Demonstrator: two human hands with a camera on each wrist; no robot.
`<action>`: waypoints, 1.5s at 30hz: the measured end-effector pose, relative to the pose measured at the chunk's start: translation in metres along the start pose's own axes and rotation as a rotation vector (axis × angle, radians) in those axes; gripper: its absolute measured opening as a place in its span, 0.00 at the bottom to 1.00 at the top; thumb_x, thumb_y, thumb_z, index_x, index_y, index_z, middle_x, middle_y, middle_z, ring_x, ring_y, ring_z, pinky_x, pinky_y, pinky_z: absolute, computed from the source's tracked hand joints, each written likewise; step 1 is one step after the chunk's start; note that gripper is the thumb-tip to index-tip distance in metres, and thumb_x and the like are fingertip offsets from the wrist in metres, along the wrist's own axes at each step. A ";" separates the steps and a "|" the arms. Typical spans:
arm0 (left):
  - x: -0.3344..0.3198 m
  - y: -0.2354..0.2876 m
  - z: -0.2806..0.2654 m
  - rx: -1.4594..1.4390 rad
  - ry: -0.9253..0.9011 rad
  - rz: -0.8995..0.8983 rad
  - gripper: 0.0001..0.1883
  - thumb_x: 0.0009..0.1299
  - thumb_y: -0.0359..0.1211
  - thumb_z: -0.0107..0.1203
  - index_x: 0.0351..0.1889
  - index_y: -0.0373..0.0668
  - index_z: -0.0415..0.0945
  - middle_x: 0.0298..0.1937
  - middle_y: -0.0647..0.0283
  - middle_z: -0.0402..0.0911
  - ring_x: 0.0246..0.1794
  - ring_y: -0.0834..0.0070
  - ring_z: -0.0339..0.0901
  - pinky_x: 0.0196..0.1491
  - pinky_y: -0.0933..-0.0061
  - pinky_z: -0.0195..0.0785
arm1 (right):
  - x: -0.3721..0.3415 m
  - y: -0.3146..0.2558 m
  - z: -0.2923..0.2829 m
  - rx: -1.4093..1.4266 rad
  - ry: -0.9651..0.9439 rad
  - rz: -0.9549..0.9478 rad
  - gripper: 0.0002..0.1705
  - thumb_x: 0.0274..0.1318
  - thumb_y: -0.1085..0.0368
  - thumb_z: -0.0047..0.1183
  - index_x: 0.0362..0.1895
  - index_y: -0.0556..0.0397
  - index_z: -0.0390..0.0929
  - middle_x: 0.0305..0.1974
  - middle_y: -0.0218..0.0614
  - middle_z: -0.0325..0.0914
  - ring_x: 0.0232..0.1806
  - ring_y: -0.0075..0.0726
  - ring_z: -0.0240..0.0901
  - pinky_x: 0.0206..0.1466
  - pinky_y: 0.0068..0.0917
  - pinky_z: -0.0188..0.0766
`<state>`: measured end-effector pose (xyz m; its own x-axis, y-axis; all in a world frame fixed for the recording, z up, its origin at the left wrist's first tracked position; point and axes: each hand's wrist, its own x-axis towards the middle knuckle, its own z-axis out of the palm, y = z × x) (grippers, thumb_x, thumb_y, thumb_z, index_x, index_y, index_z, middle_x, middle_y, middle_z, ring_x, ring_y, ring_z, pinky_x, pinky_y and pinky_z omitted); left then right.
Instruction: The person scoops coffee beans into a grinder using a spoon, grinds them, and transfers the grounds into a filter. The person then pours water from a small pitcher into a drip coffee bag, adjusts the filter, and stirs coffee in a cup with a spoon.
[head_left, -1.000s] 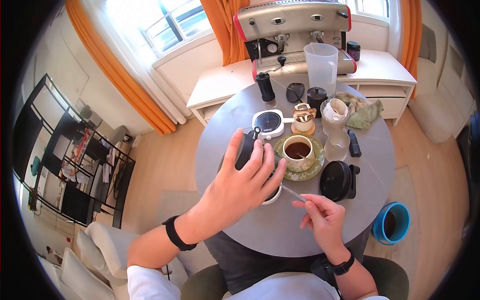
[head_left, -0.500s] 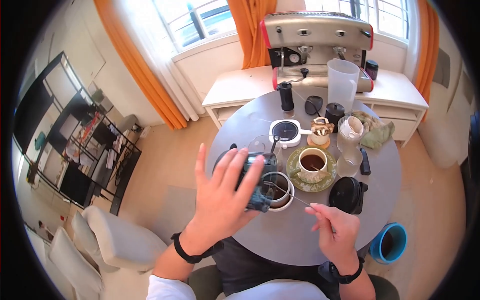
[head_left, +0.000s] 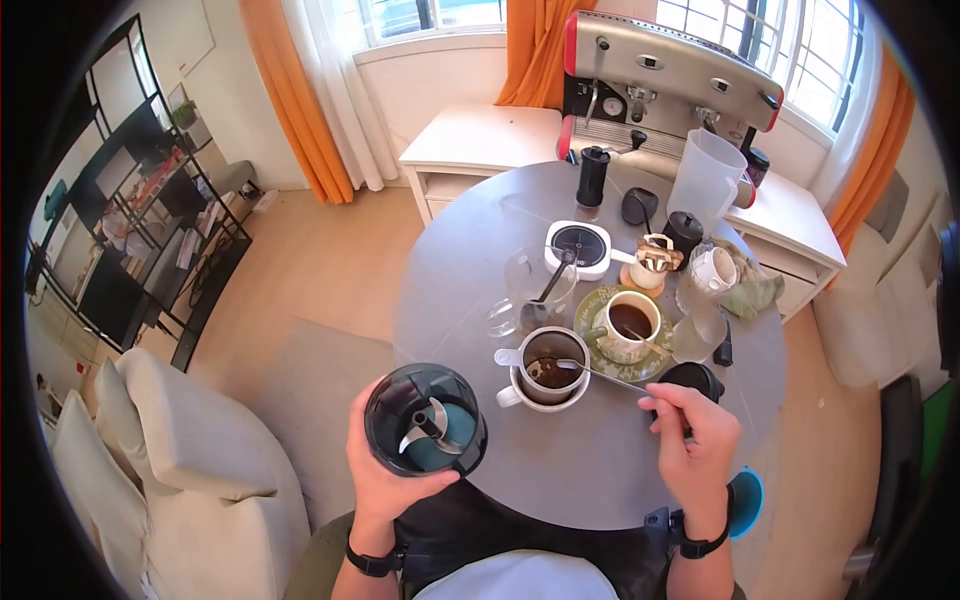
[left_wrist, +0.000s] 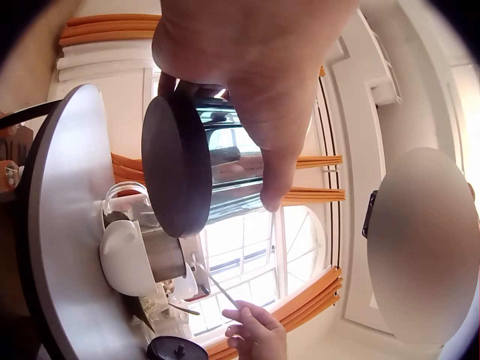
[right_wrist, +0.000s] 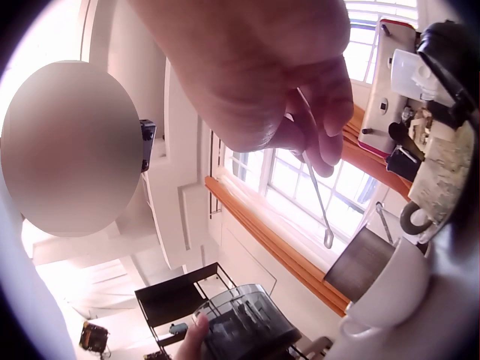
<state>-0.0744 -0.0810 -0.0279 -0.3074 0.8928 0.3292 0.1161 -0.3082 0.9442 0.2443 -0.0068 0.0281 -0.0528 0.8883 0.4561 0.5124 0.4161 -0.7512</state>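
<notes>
My left hand [head_left: 378, 492] grips a dark see-through grinder bowl [head_left: 388, 450] around its side. The bowl stands upright near the table's front edge, and its curved metal blades [head_left: 410, 437] show inside. Between thumb and fingertips, my right hand [head_left: 698, 440] pinches a long thin metal spoon [head_left: 615, 379]. The spoon's tip reaches over a metal filter cup [head_left: 540, 347] with brown coffee grounds [head_left: 550, 373] at the bottom. This filter cup sits in a white cup [head_left: 512, 397]. In the right wrist view, the spoon's small bowl [right_wrist: 328, 238] hangs above the filter cup's rim.
A patterned cup of coffee [head_left: 622, 345] stands on a green saucer [head_left: 598, 377]. Behind the white cup is a glass jug [head_left: 530, 275] holding a black scoop. A white scale [head_left: 578, 250], a black hand grinder [head_left: 592, 178] and a frosted pitcher [head_left: 708, 175] stand farther back.
My left hand has turned the grinder bowl from tilted over the filter cup to upright and drawn it toward my body. My right hand still pinches the spoon. The head view has shifted.
</notes>
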 end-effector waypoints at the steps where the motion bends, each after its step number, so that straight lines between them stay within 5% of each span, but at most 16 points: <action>1: 0.001 0.001 -0.001 0.029 -0.053 0.007 0.65 0.40 0.36 0.90 0.76 0.34 0.60 0.68 0.50 0.76 0.69 0.60 0.77 0.72 0.57 0.70 | 0.005 -0.001 0.003 -0.131 -0.050 -0.118 0.07 0.65 0.76 0.58 0.45 0.57 0.86 0.33 0.40 0.89 0.31 0.39 0.86 0.36 0.29 0.80; 2: -0.002 0.000 0.002 0.019 -0.073 0.007 0.66 0.37 0.36 0.91 0.76 0.35 0.61 0.67 0.50 0.78 0.68 0.61 0.78 0.72 0.58 0.70 | 0.009 -0.002 0.010 -0.155 -0.052 -0.189 0.09 0.61 0.76 0.60 0.45 0.56 0.86 0.33 0.41 0.87 0.34 0.47 0.86 0.39 0.33 0.80; 9: -0.011 0.001 0.026 0.023 -0.312 -0.064 0.70 0.30 0.42 0.92 0.74 0.34 0.63 0.65 0.52 0.80 0.66 0.61 0.80 0.71 0.59 0.71 | 0.020 0.002 0.036 -0.210 -0.085 -0.250 0.10 0.65 0.69 0.62 0.50 0.55 0.86 0.35 0.45 0.88 0.36 0.50 0.86 0.40 0.35 0.81; 12: -0.011 -0.008 0.035 -0.023 -0.402 -0.083 0.70 0.29 0.42 0.92 0.74 0.34 0.64 0.65 0.52 0.81 0.66 0.62 0.80 0.71 0.59 0.71 | 0.007 0.009 0.008 -0.026 -0.041 -0.033 0.12 0.70 0.64 0.61 0.52 0.56 0.86 0.31 0.43 0.87 0.30 0.39 0.87 0.36 0.30 0.80; 14: -0.012 -0.008 0.044 -0.018 -0.456 -0.071 0.65 0.34 0.39 0.92 0.73 0.35 0.66 0.62 0.52 0.84 0.64 0.63 0.83 0.70 0.60 0.73 | -0.006 0.036 -0.019 0.011 0.145 0.211 0.10 0.73 0.65 0.58 0.48 0.58 0.87 0.28 0.34 0.85 0.29 0.22 0.83 0.33 0.22 0.75; 16: -0.014 -0.011 0.053 0.003 -0.492 -0.076 0.65 0.34 0.40 0.92 0.73 0.36 0.66 0.63 0.53 0.83 0.65 0.63 0.82 0.70 0.60 0.72 | -0.018 0.088 -0.043 -0.070 0.357 0.307 0.11 0.72 0.62 0.61 0.45 0.59 0.86 0.29 0.34 0.85 0.26 0.22 0.77 0.31 0.23 0.73; 20: -0.017 -0.023 0.083 -0.013 -0.633 -0.086 0.67 0.34 0.48 0.91 0.75 0.40 0.65 0.67 0.53 0.79 0.68 0.57 0.79 0.71 0.58 0.71 | -0.035 0.154 -0.064 -0.364 0.130 0.406 0.19 0.60 0.56 0.70 0.42 0.60 0.86 0.31 0.42 0.83 0.30 0.35 0.79 0.36 0.33 0.74; 23: -0.015 -0.021 0.109 0.048 -0.706 -0.095 0.66 0.38 0.48 0.90 0.75 0.41 0.63 0.66 0.52 0.79 0.66 0.54 0.79 0.69 0.57 0.71 | -0.029 0.151 -0.051 -0.474 -0.046 0.423 0.16 0.58 0.57 0.69 0.39 0.60 0.86 0.31 0.47 0.83 0.31 0.39 0.79 0.37 0.35 0.73; 27: -0.014 -0.019 0.128 0.041 -0.697 -0.123 0.60 0.44 0.46 0.88 0.74 0.42 0.63 0.64 0.52 0.79 0.64 0.55 0.80 0.68 0.59 0.72 | -0.032 0.154 -0.053 -0.346 -0.034 0.587 0.15 0.61 0.59 0.65 0.35 0.61 0.83 0.35 0.52 0.81 0.31 0.39 0.80 0.37 0.36 0.73; 32: -0.009 -0.027 0.130 -0.093 -0.709 -0.105 0.57 0.47 0.45 0.86 0.74 0.42 0.63 0.63 0.52 0.80 0.63 0.55 0.81 0.67 0.59 0.72 | -0.045 0.143 -0.069 -0.083 0.318 0.389 0.11 0.75 0.61 0.57 0.48 0.56 0.77 0.33 0.36 0.81 0.32 0.27 0.76 0.36 0.28 0.72; 35: -0.008 -0.028 0.137 -0.037 -0.728 -0.046 0.57 0.47 0.45 0.86 0.75 0.43 0.63 0.63 0.51 0.80 0.63 0.53 0.81 0.67 0.58 0.72 | -0.034 0.088 -0.068 0.395 0.543 0.326 0.11 0.79 0.59 0.53 0.53 0.53 0.76 0.32 0.22 0.72 0.30 0.14 0.68 0.35 0.17 0.67; 39: -0.009 -0.020 0.152 0.137 -0.669 0.135 0.57 0.49 0.48 0.84 0.74 0.40 0.63 0.61 0.50 0.80 0.63 0.51 0.79 0.67 0.53 0.67 | -0.035 0.045 -0.063 0.041 0.488 0.020 0.13 0.71 0.63 0.63 0.53 0.55 0.82 0.35 0.28 0.81 0.32 0.19 0.74 0.35 0.21 0.69; 41: -0.010 -0.017 0.158 0.174 -0.671 0.136 0.59 0.46 0.49 0.85 0.76 0.41 0.65 0.65 0.52 0.79 0.65 0.54 0.77 0.69 0.54 0.65 | -0.038 0.036 -0.073 -0.433 0.274 -0.211 0.17 0.54 0.64 0.75 0.43 0.56 0.82 0.29 0.37 0.80 0.26 0.36 0.76 0.33 0.28 0.71; 45: -0.010 -0.018 0.159 0.203 -0.647 0.219 0.59 0.47 0.50 0.84 0.76 0.40 0.64 0.65 0.52 0.80 0.66 0.53 0.78 0.72 0.52 0.62 | -0.030 0.028 -0.056 -0.435 0.128 -0.358 0.18 0.49 0.65 0.77 0.42 0.54 0.83 0.29 0.39 0.79 0.23 0.43 0.74 0.27 0.29 0.69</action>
<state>0.0765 -0.0323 -0.0502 0.3579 0.8529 0.3800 0.3045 -0.4913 0.8160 0.3079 -0.0328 0.0196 -0.1973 0.6653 0.7201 0.7887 0.5440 -0.2865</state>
